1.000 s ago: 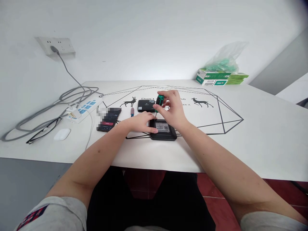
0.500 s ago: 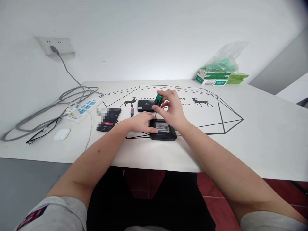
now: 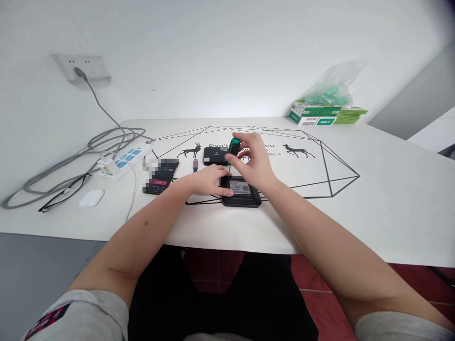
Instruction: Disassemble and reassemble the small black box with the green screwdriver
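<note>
A black device (image 3: 245, 195) with a white label lies face down near the table's front edge. My left hand (image 3: 209, 181) rests on its left side, fingers pressed flat against it. My right hand (image 3: 253, 161) is closed round the green handle of a screwdriver (image 3: 233, 148). The screwdriver stands nearly upright, its thin shaft pointing down at the device's top left corner. A second black box (image 3: 214, 155) lies just behind, partly hidden by my right hand.
A small red-handled screwdriver (image 3: 195, 165) and a phone (image 3: 160, 176) lie left of the device. Further left are a power strip (image 3: 122, 161), grey cables (image 3: 81, 152), glasses (image 3: 62, 196) and a white earbud case (image 3: 91, 198). Green boxes and a plastic bag (image 3: 325, 106) stand at the back right.
The green handle has tilted and shifted slightly left as my right fingers regripped it. My left hand and the device have stayed put.
</note>
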A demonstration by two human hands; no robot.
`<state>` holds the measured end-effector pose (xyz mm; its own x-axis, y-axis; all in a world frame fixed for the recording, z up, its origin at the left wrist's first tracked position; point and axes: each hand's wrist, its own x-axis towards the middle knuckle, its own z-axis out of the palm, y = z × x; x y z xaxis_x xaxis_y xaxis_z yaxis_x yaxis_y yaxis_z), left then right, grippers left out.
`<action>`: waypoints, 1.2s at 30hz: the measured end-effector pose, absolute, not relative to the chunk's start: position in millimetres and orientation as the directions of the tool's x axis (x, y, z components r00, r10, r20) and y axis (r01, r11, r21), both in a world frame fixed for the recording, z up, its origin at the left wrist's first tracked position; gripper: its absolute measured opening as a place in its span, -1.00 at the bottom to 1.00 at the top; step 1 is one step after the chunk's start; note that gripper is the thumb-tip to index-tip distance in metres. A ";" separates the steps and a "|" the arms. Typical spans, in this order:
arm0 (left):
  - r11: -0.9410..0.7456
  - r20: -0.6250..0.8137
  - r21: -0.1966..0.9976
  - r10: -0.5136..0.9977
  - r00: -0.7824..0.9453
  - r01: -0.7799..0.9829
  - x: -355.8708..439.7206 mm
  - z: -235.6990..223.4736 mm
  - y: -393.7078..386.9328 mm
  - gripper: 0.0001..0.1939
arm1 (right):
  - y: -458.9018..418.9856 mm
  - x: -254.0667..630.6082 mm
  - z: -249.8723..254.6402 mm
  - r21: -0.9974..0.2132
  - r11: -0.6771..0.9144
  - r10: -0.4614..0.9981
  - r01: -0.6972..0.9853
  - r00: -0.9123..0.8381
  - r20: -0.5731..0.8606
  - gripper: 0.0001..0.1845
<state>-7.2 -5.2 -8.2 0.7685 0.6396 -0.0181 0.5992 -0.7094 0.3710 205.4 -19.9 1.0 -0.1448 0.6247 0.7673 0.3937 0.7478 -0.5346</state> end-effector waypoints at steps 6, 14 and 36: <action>-0.678 -0.048 0.424 0.646 0.762 0.601 -6.0 -4.7 -7.5 -0.19 | -18.2 205.6 -0.8 -0.536 0.747 0.620 0.392 -0.120 0.776 -0.43; -0.674 -0.047 0.417 0.654 0.755 0.610 -5.0 -2.9 -9.6 -0.22 | -15.7 206.9 -3.7 -0.563 0.731 0.635 0.387 -0.082 0.768 -0.41; -0.633 0.268 0.224 0.771 0.578 0.741 -5.6 -16.8 7.1 -0.80 | -9.3 209.9 -7.5 -0.578 0.730 0.599 0.364 0.065 0.798 -0.37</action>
